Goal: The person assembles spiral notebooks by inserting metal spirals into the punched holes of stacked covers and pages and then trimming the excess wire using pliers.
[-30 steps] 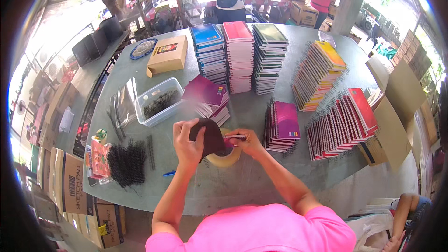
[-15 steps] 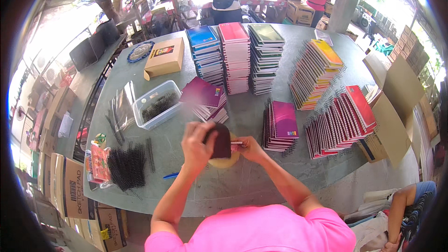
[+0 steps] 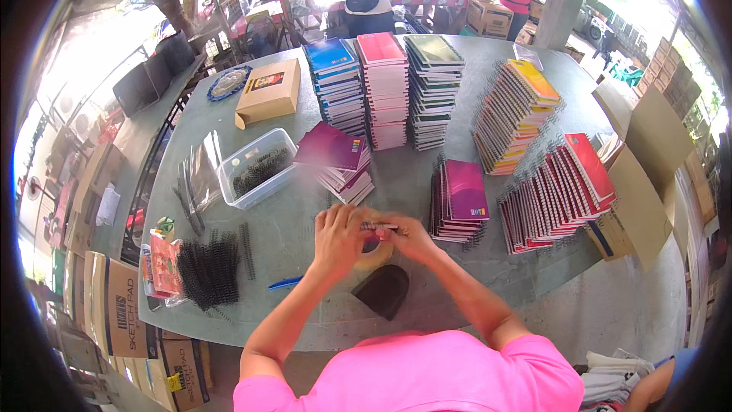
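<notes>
Both my hands are together near the table's front middle. My right hand (image 3: 410, 239) pinches a small notebook (image 3: 379, 226), seen nearly edge-on with a dark coil along its edge. My left hand (image 3: 339, 238) is closed at the notebook's left end; its fingertips are partly hidden. Under the hands sits a pale yellow ring-shaped roll (image 3: 372, 258), partly covered. Closer to me lies a dark brown, round-ended piece (image 3: 381, 292), untouched. A blue pen (image 3: 285, 283) lies left of my left forearm. Just beyond the hands is a skewed pile of purple notebooks (image 3: 333, 149).
Stacks of blue (image 3: 332, 55), pink (image 3: 381, 48), green (image 3: 432, 49), yellow (image 3: 534, 80), red (image 3: 589, 166) and purple spiral notebooks (image 3: 463, 189) stand around. Black coils (image 3: 207, 273) and a clear bin (image 3: 255, 168) are left. An open carton (image 3: 637, 198) stands right; people are beyond.
My left hand has let go of the dark brown piece, which now lies on the table nearer me. That hand has moved right to the notebook.
</notes>
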A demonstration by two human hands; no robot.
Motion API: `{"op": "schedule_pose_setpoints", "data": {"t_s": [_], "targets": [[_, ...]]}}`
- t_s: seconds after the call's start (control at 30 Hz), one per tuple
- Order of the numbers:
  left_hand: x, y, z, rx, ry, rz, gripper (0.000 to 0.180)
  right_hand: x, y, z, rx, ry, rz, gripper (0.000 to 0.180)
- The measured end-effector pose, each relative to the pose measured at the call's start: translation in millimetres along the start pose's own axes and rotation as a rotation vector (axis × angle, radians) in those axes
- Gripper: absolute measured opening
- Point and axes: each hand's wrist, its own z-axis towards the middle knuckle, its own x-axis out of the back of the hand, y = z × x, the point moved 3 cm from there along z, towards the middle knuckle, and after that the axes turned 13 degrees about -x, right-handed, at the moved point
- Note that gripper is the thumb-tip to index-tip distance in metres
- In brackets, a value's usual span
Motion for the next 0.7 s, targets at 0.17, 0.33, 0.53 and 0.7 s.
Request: {"op": "schedule_pose_setpoints", "data": {"t_s": [0.17,0.33,0.53,0.7], "targets": [[-12.9,-16.7,-16.5,0.05,-0.161,-0.096,0.023,35.6,-180.6,-95.5,0.752,0.109,0.022,0.033],[-14.0,-4.6,-9.9,0.034,-0.134,-0.186,0.019,29.1,-261.3,-161.4,1.04,-0.189,0.815,0.022],[-14.7,-6.9,-13.7,0.043,-0.119,-0.183,0.019,14.3,-286.6,-175.3,1.037,0.31,0.713,0.024],[-12.8,-9.9,-11.2,0.023,-0.135,-0.169,0.02,7.6,-279.9,-167.8,1.287,0.247,0.756,0.028]]}}
